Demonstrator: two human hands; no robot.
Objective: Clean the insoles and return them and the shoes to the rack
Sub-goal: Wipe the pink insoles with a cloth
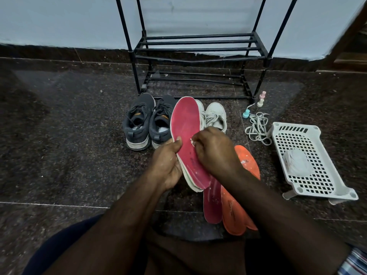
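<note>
A white perforated plastic basket (309,155) is lying upside down on the dark speckled stone floor (69,126), with a crumpled white wad (296,161) showing through its mesh. Just beside its left edge a tangle of grey-white shoelaces (257,128) is sprawling, and near that three small bottles are sitting: blue-capped (246,114), cream (260,102) and pink (263,94). A pale blue wall (59,18) is rising behind.
</note>
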